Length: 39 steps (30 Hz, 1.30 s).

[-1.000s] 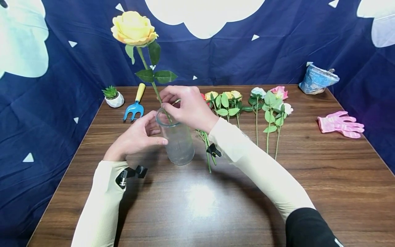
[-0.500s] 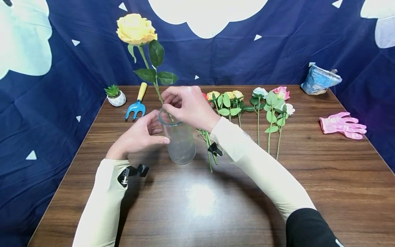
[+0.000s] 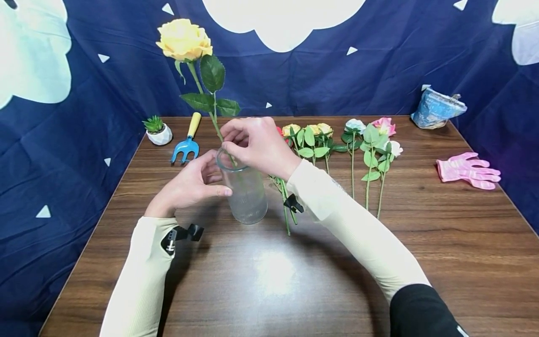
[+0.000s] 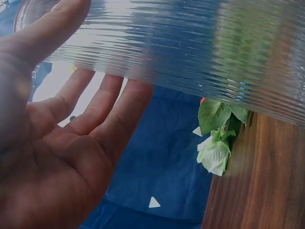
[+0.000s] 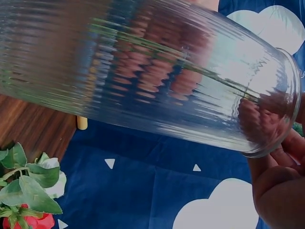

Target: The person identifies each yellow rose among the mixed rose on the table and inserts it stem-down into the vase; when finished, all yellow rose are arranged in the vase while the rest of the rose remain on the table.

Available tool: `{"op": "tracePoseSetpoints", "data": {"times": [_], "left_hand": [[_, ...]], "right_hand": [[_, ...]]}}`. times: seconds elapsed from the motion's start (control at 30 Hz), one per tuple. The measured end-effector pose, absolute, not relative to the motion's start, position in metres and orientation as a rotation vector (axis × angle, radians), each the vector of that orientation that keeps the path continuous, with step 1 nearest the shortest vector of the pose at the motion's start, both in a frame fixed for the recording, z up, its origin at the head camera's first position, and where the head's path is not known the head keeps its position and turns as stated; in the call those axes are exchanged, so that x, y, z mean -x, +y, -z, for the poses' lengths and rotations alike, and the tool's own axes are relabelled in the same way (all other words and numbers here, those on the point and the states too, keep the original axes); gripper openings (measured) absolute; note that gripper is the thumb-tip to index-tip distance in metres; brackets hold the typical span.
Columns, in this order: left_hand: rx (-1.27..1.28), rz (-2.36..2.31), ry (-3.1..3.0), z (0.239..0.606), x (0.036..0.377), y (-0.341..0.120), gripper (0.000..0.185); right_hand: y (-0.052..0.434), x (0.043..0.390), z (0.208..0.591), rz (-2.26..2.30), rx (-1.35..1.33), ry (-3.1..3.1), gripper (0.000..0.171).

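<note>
Wooden table (image 3: 337,290) | right hand (image 3: 263,144) pinches yellow rose (image 3: 211,74) below its leaves | left hand (image 3: 190,185) grips glass vase (image 3: 247,196)

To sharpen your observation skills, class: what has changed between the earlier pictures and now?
The large yellow rose has dipped slightly and appears turned a little; nothing was newly gripped or released. The right hand still pinches its green stem; the left hand still holds the clear ribbed glass vase.

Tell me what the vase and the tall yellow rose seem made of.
Vase: clear, glossy, ribbed, probably glass given its thick, shiny rim, though plastic is possible.
Tall yellow rose: probably artificial, with matte, fabric-like petals; the smooth, evenly green stem may be plastic.
</note>
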State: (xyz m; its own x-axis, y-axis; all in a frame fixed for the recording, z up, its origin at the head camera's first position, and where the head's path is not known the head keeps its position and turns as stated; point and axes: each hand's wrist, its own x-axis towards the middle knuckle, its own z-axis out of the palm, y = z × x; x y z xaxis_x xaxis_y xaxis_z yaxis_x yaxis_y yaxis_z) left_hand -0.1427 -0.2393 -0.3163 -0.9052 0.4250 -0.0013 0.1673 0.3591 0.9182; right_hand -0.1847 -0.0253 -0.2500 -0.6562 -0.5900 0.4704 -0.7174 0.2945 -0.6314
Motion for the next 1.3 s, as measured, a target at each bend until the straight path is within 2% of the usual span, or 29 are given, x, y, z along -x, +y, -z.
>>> {"op": "tracePoseSetpoints", "data": {"times": [0.23,0.53,0.73,0.97,1.2,1.3], "left_hand": [[-0.522,-1.55,2.385,0.316,0.144,-0.238,0.073],[-0.467,-1.51,2.427,0.316,0.14,-0.237,0.074],[-0.527,-1.575,2.424,0.32,0.141,-0.236,0.068],[-0.581,-1.614,2.411,0.319,0.143,-0.237,0.066],[-0.572,-1.622,2.414,0.318,0.142,-0.237,0.066],[-0.582,-1.62,2.417,0.318,0.142,-0.237,0.066]], "right_hand": [[-0.024,0.183,0.253,-1.315,-1.152,-2.393,0.017],[-0.026,0.184,0.255,-1.322,-1.184,-2.401,0.013],[-0.016,0.179,0.257,-1.421,-1.126,-2.323,0.013],[0.022,0.185,0.257,-1.515,-0.956,-2.089,0.013],[0.08,0.195,0.26,-1.77,-0.725,-1.906,0.009],[0.106,0.2,0.267,-1.886,-0.615,-1.832,0.013]]}}
